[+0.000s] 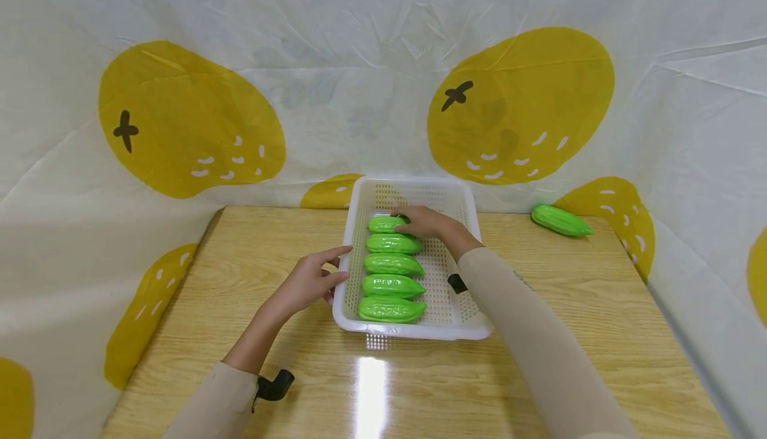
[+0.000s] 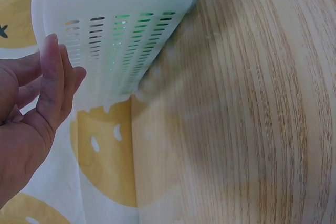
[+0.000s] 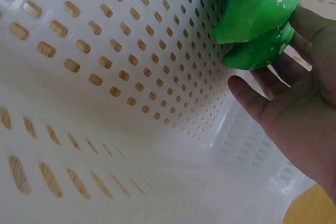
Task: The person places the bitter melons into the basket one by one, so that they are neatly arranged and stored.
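Observation:
A white perforated plastic basket (image 1: 413,334) stands on the wooden table. Inside, several glossy green toy bitter melons lie in a column along its left side, pointed ends to the right. My right hand (image 1: 422,220) reaches over the right wall and has its fingers and thumb about the farthest bitter melon (image 1: 382,224). In the right wrist view, fingers curve behind that melon (image 3: 262,51), thumb close below its tip. Outside the left wall, my left hand (image 1: 311,280) has its fingers extended, tips at the rim; the left wrist view shows this hand (image 2: 39,98) against the basket side.
Another green bitter melon (image 1: 560,220) lies at the table's back right. White cloth (image 1: 359,106) with yellow fruit prints hangs behind the table (image 1: 269,246) and at both sides. The basket's far end stands close to the back cloth.

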`<state>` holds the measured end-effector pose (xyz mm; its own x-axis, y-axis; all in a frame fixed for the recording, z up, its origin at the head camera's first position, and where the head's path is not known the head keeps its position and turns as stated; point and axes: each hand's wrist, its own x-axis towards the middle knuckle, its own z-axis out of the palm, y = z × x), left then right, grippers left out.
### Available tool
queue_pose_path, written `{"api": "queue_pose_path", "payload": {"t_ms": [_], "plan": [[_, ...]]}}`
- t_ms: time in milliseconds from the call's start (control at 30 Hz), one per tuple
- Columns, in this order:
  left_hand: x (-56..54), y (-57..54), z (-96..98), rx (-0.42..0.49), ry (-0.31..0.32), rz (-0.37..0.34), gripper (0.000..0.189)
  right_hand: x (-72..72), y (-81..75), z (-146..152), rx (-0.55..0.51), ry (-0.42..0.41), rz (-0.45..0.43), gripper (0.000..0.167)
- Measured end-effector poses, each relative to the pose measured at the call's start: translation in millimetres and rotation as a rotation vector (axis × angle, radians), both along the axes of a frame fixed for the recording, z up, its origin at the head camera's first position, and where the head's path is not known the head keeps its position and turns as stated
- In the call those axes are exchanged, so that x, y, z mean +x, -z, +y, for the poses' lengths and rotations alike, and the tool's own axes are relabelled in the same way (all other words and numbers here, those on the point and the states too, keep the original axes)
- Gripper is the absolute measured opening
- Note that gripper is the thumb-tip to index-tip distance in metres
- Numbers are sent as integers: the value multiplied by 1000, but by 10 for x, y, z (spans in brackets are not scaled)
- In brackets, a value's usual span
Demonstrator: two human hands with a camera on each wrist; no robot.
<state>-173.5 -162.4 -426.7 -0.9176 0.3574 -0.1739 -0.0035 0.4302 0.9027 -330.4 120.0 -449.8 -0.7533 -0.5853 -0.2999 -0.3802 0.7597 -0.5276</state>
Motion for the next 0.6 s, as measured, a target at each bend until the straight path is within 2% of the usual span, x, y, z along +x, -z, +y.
{"api": "queue_pose_path", "payload": {"t_ms": [367, 600], "plan": [[-2, 2, 2, -15, 2, 6, 57, 7, 16, 8, -18, 30, -34, 54], [-4, -1, 6, -22, 6, 6, 57, 20, -92, 29, -55, 32, -45, 56]]}}
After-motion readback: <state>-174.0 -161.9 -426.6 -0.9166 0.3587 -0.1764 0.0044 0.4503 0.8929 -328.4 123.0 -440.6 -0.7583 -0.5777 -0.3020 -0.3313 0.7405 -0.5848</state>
